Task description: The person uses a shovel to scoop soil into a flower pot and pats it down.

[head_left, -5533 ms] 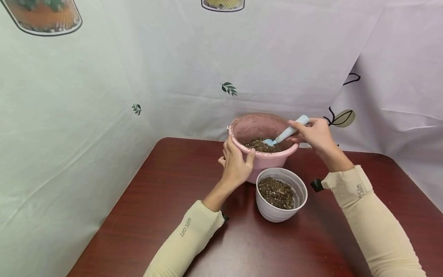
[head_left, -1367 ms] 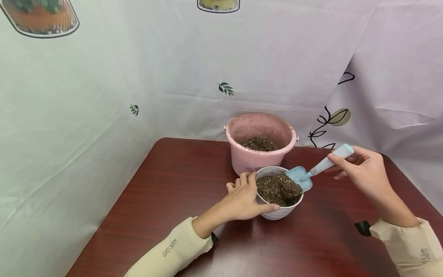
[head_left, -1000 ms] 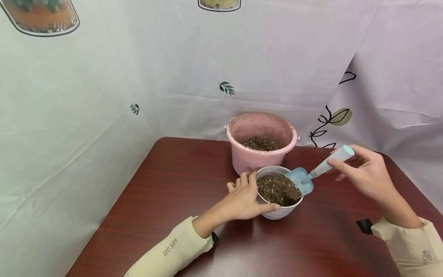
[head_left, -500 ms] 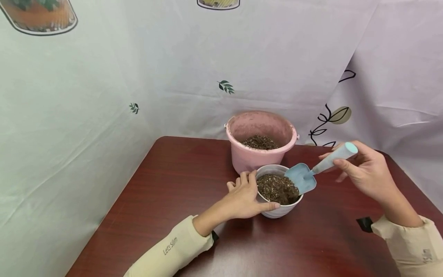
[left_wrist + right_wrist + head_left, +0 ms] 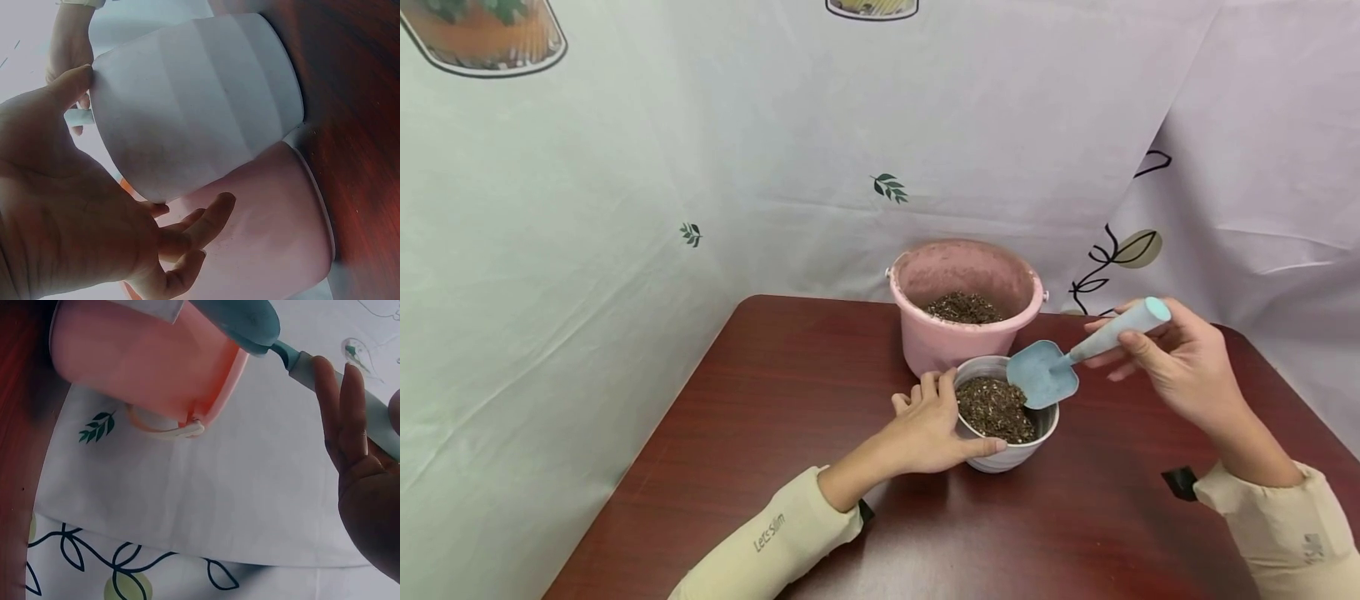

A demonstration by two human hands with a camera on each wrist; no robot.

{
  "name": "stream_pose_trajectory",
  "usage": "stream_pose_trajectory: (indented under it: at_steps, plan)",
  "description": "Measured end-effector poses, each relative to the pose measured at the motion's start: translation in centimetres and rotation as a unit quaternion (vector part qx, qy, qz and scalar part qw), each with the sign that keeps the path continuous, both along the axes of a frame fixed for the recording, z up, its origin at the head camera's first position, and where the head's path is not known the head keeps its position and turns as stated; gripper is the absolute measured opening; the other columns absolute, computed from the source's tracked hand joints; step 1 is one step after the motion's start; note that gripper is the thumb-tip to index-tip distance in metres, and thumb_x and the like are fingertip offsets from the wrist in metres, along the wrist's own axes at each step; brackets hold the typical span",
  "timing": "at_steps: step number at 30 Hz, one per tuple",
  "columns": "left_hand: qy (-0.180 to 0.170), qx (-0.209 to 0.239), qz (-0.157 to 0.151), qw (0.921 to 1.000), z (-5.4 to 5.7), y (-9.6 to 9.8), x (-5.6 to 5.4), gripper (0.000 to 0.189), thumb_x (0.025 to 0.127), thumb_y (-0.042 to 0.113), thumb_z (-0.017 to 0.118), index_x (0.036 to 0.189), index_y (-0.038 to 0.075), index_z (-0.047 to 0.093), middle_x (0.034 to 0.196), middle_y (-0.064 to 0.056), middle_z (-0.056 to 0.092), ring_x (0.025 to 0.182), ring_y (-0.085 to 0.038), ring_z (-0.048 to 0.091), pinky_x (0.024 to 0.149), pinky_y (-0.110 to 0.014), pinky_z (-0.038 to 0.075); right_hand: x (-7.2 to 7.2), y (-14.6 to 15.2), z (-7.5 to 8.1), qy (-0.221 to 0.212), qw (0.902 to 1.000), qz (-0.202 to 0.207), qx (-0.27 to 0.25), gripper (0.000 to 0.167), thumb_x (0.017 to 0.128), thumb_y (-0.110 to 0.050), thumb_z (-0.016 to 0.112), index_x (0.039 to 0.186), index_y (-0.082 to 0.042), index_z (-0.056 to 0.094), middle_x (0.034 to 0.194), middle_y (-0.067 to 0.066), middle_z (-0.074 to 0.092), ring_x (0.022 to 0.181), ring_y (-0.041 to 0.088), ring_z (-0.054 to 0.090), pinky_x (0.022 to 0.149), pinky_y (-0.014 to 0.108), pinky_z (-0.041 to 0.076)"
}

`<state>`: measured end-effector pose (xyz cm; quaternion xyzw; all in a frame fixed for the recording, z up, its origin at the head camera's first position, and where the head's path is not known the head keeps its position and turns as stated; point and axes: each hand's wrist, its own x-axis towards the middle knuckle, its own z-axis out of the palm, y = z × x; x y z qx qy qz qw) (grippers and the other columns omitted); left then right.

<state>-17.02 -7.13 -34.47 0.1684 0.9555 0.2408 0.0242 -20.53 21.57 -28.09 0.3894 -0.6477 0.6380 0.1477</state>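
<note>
My right hand (image 5: 1191, 367) pinches the pale handle of a light blue garden trowel (image 5: 1042, 375). Its blade tilts over the right rim of a white flower pot (image 5: 1003, 458), with a little soil along the blade's edge. Dark potting soil (image 5: 992, 408) partly fills that pot. My left hand (image 5: 925, 429) holds the pot's rim from the left, thumb on the near side and fingers at the back left. From below, the left wrist view shows the thumb at the rim of the ridged pot (image 5: 200, 100). In the right wrist view, straight fingers lie along the trowel handle (image 5: 375, 419).
Right behind the pot stands a pink bucket (image 5: 958, 346) with more soil (image 5: 962, 308) low inside. Its handle (image 5: 165, 432) hangs down in the right wrist view. A patterned white cloth (image 5: 805, 167) rises behind the reddish-brown table (image 5: 760, 417).
Earlier the trowel was in the bucket, with the left hand on its rim; both hands then came to the pot. Soil has slid off the blade into the pot, and the trowel has tilted and risen slightly.
</note>
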Motion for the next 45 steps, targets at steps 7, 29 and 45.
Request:
stream_pose_trajectory:
  at_steps: [7,29,45]
  plan:
    - [-0.001,-0.004,0.000,1.0000,0.1,0.1,0.0,0.110,0.074,0.078,0.064,0.151,0.008,0.026,0.132,-0.016,0.040,0.117,-0.034,0.049,0.087,-0.047,0.029,0.1,0.1,0.0,0.025,0.9992,0.030,0.007,0.027,0.091,0.019,0.054,0.114,0.028,0.043,0.107,0.027,0.069,0.075,0.026,0.074,0.056,0.029,0.056]
    - [0.040,0.014,0.032,0.9986,1.3,-0.3,0.3,0.117,0.074,0.078,0.064,0.155,0.007,0.017,0.145,-0.018,0.030,0.114,-0.039,0.047,0.087,-0.047,0.028,-0.6,0.2,0.5,0.030,0.9936,0.089,-0.063,0.031,0.094,0.020,0.047,0.121,0.028,0.036,0.113,0.036,0.063,0.082,0.035,0.073,0.066,0.034,0.057]
    - [0.137,0.206,0.146,0.9579,3.9,-2.1,-3.7,0.091,0.093,0.047,0.061,0.154,0.002,0.012,0.149,-0.024,0.020,0.134,-0.038,0.025,0.100,-0.062,0.027,-2.2,-2.0,4.0,-0.040,0.9891,0.031,-0.139,0.019,0.101,0.007,0.044,0.119,0.013,0.046,0.109,0.029,0.068,0.076,0.032,0.073,0.065,0.033,0.058]
